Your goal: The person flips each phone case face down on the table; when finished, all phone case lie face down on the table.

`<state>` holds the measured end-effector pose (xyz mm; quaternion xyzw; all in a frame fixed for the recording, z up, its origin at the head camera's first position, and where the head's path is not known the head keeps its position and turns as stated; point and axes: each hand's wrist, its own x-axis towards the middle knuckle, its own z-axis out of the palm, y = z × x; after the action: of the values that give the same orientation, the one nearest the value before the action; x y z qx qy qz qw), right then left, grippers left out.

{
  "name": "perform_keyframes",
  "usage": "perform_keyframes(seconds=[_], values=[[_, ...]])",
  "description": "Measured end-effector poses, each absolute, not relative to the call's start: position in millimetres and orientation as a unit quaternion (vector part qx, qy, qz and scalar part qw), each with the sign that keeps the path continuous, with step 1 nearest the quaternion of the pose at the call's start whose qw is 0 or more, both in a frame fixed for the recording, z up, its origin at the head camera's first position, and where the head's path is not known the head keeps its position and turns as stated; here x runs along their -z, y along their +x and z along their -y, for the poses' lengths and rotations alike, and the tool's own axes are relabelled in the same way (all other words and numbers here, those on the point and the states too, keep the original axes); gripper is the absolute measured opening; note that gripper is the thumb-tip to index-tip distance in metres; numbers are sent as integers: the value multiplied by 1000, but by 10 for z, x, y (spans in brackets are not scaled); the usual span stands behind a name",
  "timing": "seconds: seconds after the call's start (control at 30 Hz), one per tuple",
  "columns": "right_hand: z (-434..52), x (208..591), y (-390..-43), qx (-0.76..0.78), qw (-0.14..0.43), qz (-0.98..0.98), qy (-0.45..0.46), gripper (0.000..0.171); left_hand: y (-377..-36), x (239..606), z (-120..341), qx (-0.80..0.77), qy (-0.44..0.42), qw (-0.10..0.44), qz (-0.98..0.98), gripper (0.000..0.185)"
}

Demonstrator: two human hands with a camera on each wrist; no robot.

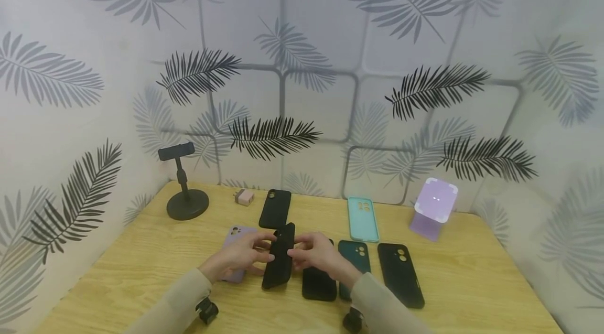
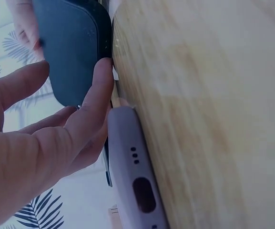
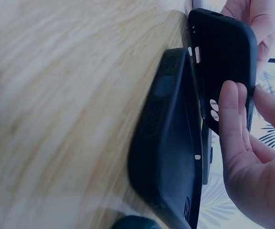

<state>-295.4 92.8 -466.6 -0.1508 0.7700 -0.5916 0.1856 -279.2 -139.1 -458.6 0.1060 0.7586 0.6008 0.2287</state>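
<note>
A black phone case [image 1: 278, 256] stands tilted up off the table between the two hands, camera cutouts towards its far end. On its left side, the left hand [image 1: 244, 254] grips it; in the left wrist view the thumb and fingers lie around the case's corner [image 2: 75, 52]. From the right side, the right hand [image 1: 321, 254] pinches it, with fingertips [image 3: 230, 93] on its hollow inner face and the thumb at the outer edge. Beneath the left hand lies a lilac case [image 3: 197, 4]. Under the right hand, another black case [image 1: 319, 284] lies on the table.
Right of the hands lie a dark green case [image 1: 355, 260] and a black case [image 1: 401, 273]. Farther back are a black case [image 1: 275, 208], a turquoise case [image 1: 363, 218], a pink-and-grey charger plug [image 1: 244, 197], a black phone stand [image 1: 187, 205] and a lilac stand [image 1: 435, 202].
</note>
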Motion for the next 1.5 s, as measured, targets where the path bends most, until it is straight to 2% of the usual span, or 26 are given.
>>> perform_keyframes(seconds=[0.23, 0.37, 0.7, 1.03, 1.37, 1.5], values=[[-974, 4692, -2921, 585, 184, -779, -130, 55, -2806, 4591, 1423, -602, 101, 229, -758, 55], [-977, 4679, -2899, 575, 187, -787, -121, 57, -2807, 4589, 1438, -601, 103, 227, -759, 55], [-973, 4611, -2919, 531, 220, -806, -143, 46, -2794, 4531, 1484, -587, 97, 227, -771, 57], [-981, 4607, -2913, 524, 223, -808, -154, 39, -2801, 4522, 1459, -564, 95, 209, -793, 56], [-1127, 4610, -2944, 538, 190, -807, -153, 36, -2838, 4510, 1333, -540, 114, 155, -820, 49], [-1237, 4601, -2934, 546, 179, -806, -144, 34, -2853, 4502, 1233, -535, 138, 155, -819, 46]])
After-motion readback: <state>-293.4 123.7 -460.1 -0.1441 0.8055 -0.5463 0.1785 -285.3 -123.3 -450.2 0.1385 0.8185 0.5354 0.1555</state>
